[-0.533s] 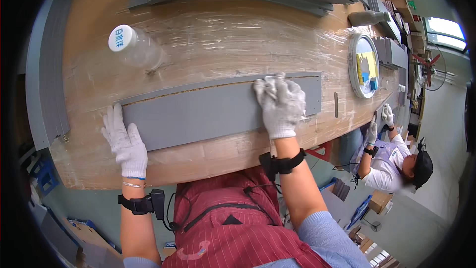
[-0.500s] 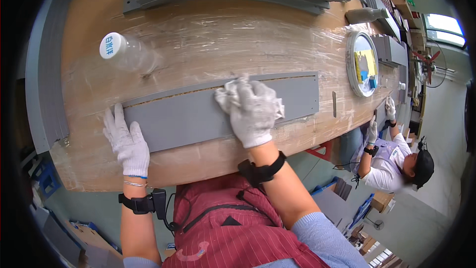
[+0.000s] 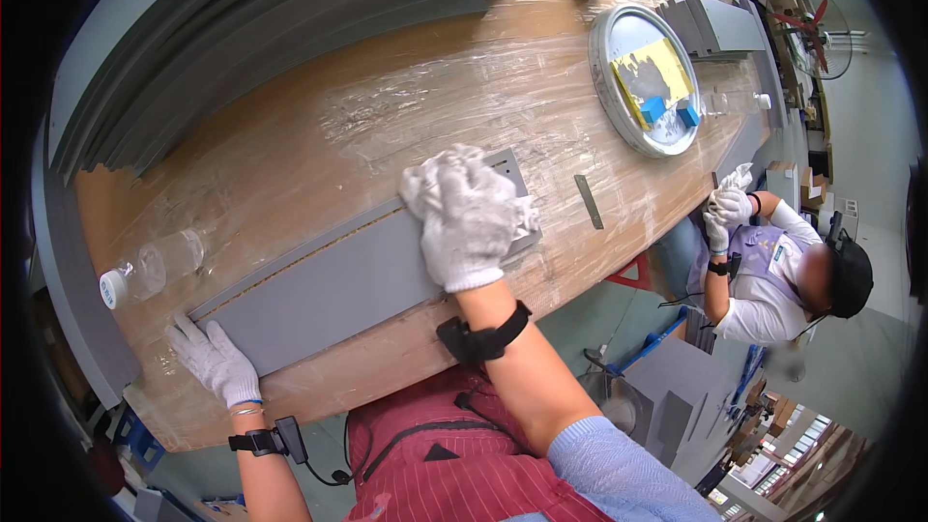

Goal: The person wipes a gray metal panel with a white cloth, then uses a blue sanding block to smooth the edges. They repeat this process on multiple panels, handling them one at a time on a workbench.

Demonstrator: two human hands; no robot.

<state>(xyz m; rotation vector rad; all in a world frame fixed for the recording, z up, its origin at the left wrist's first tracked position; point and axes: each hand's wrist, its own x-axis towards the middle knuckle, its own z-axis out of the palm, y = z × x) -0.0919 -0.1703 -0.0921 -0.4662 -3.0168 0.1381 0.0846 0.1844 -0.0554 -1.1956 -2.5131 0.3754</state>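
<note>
A: State of the grip?

B: In the right hand (image 3: 462,227), white-gloved and smudged, at the centre of the frame, a crumpled white cloth (image 3: 527,216) is held bunched and pressed down. By the left hand (image 3: 215,362), also white-gloved, lower left, nothing is gripped; its fingers are spread.

A: On what?

B: A long flat grey board (image 3: 333,285), slanted from lower left to centre, is covered near its right end by cloth and hand. Its left end corner is touched by the left hand. Along its far edge a narrow brown groove (image 3: 307,255) is exposed.

A: Changes noted?

B: Half a second ago the right hand was placed nearer the board's middle; it has since been shifted toward the right end. The left hand has been kept at its corner. The whole view has been swung, so the board is now seen more steeply slanted. Judged: the board is being steadied, the wiping is still under way, and more groove is left uncovered.

A: Farther out?

B: Right of the board, a thin dark metal strip (image 3: 588,201); upper right, a round grey-rimmed tub (image 3: 601,87); far left, a clear plastic bottle (image 3: 159,266) with a white cap. All are borne by a brown film-wrapped table (image 3: 483,77).
</note>
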